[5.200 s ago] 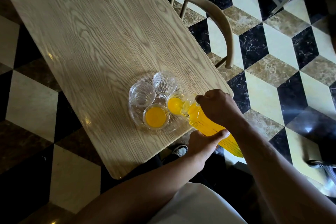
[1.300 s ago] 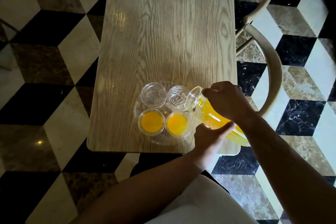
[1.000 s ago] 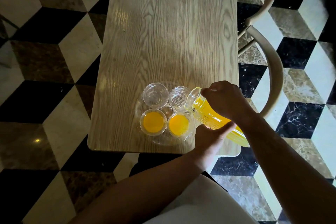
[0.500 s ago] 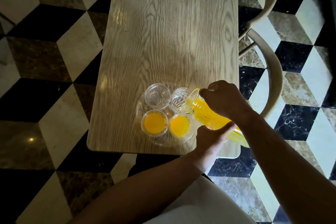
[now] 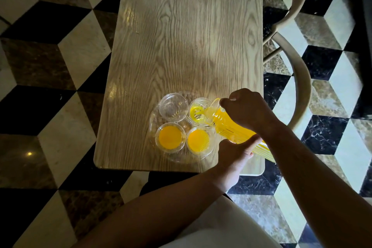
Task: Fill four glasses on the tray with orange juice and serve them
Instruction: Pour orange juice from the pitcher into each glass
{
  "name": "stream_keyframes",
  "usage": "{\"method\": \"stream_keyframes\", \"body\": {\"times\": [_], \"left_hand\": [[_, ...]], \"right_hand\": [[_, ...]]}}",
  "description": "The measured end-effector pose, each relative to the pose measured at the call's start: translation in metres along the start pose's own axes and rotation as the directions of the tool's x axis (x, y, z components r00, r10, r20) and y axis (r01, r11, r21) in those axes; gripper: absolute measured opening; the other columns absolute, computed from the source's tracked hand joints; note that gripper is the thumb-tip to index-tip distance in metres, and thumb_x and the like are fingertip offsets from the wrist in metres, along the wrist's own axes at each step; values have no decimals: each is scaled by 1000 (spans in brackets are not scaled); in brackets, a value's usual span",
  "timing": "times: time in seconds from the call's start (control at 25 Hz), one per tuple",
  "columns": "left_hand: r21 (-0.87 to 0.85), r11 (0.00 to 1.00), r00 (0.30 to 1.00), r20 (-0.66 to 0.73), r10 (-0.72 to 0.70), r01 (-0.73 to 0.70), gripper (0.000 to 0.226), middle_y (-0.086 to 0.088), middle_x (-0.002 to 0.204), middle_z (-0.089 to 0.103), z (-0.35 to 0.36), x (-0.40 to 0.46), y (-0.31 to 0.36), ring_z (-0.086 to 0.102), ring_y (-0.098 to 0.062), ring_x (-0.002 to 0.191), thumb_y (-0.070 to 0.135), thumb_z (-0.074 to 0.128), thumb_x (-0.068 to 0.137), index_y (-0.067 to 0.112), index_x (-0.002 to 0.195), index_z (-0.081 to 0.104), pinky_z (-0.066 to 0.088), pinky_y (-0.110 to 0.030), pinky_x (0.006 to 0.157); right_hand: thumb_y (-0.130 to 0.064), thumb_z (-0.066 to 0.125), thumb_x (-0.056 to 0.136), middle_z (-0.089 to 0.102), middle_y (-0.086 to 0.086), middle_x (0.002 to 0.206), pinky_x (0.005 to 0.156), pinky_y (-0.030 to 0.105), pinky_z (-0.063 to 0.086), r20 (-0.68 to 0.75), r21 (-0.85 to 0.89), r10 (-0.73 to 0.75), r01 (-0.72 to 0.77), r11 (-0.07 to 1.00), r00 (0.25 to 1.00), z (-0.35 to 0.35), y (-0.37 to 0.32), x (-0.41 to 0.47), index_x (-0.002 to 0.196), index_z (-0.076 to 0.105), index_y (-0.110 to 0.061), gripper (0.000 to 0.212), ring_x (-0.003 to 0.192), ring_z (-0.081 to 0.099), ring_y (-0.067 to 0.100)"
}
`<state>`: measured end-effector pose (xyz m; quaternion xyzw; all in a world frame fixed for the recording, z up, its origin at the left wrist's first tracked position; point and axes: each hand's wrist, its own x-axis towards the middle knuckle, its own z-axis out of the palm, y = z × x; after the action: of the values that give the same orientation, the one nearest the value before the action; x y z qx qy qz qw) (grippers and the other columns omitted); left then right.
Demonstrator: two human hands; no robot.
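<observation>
A clear glass tray [image 5: 154,119] sits near the front edge of the wooden table [image 5: 189,32] and carries the glasses. The two near glasses [image 5: 170,137] [image 5: 199,141] hold orange juice. The far left glass [image 5: 173,107] is empty. Juice runs into the far right glass [image 5: 198,111] from a ribbed clear pitcher [image 5: 229,127], tilted with its spout over that glass. My right hand [image 5: 246,107] grips the pitcher near its top. My left hand [image 5: 234,152] holds the pitcher's body from below.
Two pale wooden chairs [image 5: 300,84] stand along the table's right side. The floor [image 5: 50,66] is a black, white and brown cube-pattern tile. My white apron or shirt fills the bottom edge.
The pitcher has tipped further and juice now flows into the far right glass, which was empty before. Both hands keep their hold.
</observation>
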<state>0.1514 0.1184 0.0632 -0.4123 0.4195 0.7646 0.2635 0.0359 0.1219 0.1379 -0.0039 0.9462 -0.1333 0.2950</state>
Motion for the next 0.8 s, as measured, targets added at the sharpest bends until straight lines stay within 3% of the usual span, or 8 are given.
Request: {"method": "stream_keyframes", "body": {"times": [0.08,0.16,0.4,0.52,0.64,0.8], "left_hand": [[-6,1000,1000,-11,1,-1,78,-6,63,48,1,-1,2,66,-20,72,75,94,16,17,50,56,67,-41,89],[-13,1000,1000,-10,11,-11,81,-6,61,47,1,-1,2,66,-21,72,78,90,10,15,51,57,67,-41,89],[-18,1000,1000,15,-5,5,74,-1,53,45,3,-7,6,62,-21,71,76,93,10,16,35,57,67,-44,89],[-30,1000,999,35,10,-9,72,3,51,40,3,-11,7,59,-20,72,73,96,14,18,37,56,67,-43,89],[-51,999,1000,20,17,-16,78,0,56,42,2,-12,8,60,-20,71,78,90,6,20,47,56,67,-42,88],[-20,1000,1000,29,1,0,77,-9,67,48,1,-16,10,64,-23,74,79,89,2,17,39,61,66,-44,90]], "right_hand": [[-43,41,94,65,8,132,83,24,31,12,-39,-34,35,999,999,2,-1,0,121,69,-13,48,123,57,31],[-39,47,97,63,7,136,83,24,31,-11,-13,-25,25,1000,1000,0,-3,0,120,69,-11,43,124,57,30],[-36,49,98,66,6,130,82,25,31,-28,-3,-34,33,999,999,-1,-4,-1,115,70,-9,38,122,58,31],[-35,52,98,66,8,130,81,25,32,-38,34,0,1,999,999,-2,-4,-2,113,70,-10,35,119,59,31],[-35,52,97,68,9,119,78,27,33,-36,28,4,-3,1000,999,-3,-5,-4,103,70,-11,31,105,59,30],[-35,52,96,58,5,91,74,29,33,-10,7,14,-14,1000,1000,-2,-6,-5,83,62,-13,28,92,56,28]]}}
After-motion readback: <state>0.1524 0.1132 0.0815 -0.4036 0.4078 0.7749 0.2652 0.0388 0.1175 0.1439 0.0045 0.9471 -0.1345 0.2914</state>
